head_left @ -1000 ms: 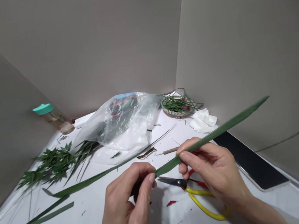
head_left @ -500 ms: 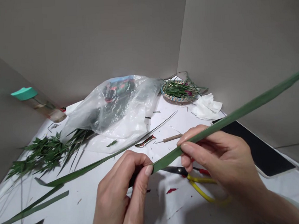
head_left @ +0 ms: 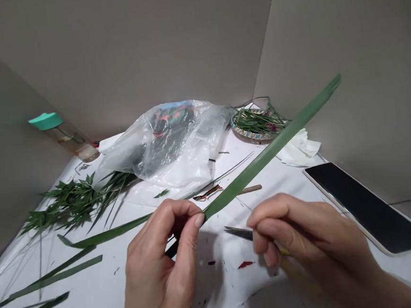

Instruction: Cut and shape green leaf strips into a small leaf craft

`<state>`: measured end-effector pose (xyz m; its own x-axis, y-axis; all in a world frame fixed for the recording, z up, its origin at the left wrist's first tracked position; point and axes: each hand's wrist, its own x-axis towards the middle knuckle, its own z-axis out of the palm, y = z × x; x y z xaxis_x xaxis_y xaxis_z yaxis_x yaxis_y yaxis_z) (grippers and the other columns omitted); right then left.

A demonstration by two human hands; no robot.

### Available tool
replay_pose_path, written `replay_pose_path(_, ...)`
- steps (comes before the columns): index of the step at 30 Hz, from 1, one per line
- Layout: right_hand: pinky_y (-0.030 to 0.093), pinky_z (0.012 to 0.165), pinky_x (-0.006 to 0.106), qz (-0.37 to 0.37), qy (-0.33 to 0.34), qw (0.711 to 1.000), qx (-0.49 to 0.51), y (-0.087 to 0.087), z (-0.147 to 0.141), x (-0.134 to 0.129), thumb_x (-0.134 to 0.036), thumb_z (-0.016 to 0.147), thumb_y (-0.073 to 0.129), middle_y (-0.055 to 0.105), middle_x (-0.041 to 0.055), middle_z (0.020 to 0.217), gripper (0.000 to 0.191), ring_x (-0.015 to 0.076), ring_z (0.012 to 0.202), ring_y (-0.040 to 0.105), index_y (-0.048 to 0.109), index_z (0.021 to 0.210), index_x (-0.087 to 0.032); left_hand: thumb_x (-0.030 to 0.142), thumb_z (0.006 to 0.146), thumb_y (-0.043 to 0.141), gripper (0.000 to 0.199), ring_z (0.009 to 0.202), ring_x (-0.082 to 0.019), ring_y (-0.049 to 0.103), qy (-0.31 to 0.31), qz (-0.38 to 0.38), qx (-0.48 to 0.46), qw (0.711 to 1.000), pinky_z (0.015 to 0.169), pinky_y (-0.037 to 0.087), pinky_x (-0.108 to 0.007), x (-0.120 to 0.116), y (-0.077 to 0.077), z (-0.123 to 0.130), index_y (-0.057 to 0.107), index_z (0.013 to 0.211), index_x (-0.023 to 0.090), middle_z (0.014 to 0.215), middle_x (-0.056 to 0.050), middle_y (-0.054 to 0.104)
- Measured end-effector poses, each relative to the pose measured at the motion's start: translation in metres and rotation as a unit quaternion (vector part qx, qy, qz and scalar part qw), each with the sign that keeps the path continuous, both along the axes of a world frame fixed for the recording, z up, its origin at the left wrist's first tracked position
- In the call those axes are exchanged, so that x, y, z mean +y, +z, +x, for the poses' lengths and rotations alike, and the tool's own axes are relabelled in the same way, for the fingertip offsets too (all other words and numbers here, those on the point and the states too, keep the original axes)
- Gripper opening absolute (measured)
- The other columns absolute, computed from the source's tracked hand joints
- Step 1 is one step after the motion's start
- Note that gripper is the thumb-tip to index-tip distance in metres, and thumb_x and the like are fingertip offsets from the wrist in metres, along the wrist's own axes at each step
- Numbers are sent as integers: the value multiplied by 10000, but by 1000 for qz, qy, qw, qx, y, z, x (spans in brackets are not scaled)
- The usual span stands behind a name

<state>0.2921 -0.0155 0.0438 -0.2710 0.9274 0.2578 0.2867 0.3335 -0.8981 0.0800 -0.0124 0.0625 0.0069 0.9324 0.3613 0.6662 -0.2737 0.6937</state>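
The left hand (head_left: 160, 257) has its grip closed, and its thumb and fingers pinch a long, flat, green leaf (head_left: 262, 156). One end of the leaf points up and to the right above the table, and the other end goes low to the left. A small dark thing pokes out under the left hand, but too little shows to tell what it is. The right hand (head_left: 304, 231) is close by, with its fingers curled, and it does not touch the leaf. Under those fingers is a pair of scissors with black blades (head_left: 238, 233). Their yellow handles are blurry, so you cannot tell if this grip is holding them. The leaf passes in front of a thin tool with a tan wooden handle (head_left: 251, 189) and hides one end of it. Behind that is a big clear plastic bag (head_left: 165, 147), with bushy green leaf sprigs (head_left: 74, 202) at its left. A round woven tray (head_left: 246, 134) holds thin green strips. A crumpled white tissue (head_left: 301, 149) sits near it, and a black phone (head_left: 366, 205) lies at the right. A clear bottle with a teal cap (head_left: 73, 143) stands at the back.
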Motion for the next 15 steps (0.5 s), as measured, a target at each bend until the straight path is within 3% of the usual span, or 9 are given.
replay_pose_path(2,538,660,172,11,27,999,-38,-5,1,-8,-216,1038,502,701,-80,755,202,89,668,698,614,1130,-356,268,919,639,91,487,-101,509,0,-1,0,1000,610,487,-228,1,0,0,629,828,273,665,82,612)
replay_pose_path(5,579,688,259,45,-6,996,-75,-11,-1,-19,-303,1023,531,748,-10,908,359,182,844,746,508,1372,-387,273,916,647,83,510,-101,539,-17,2,4,1000,594,484,-219,2,0,0,630,834,278,683,82,631)
replay_pose_path(8,599,719,303,73,-62,989,-117,-13,-6,-24,-332,1019,527,760,17,981,342,220,918,750,537,1358,-380,258,916,646,76,550,-100,574,-24,4,15,1000,569,468,-202,0,0,1,626,851,291,703,86,648)
replay_pose_path(15,650,751,347,169,-20,971,-171,-11,-1,-14,-320,927,652,784,30,942,338,277,849,770,616,1260,-359,235,922,618,99,596,-109,596,-42,10,38,998,586,481,-193,-5,-2,4,616,858,310,723,91,670)
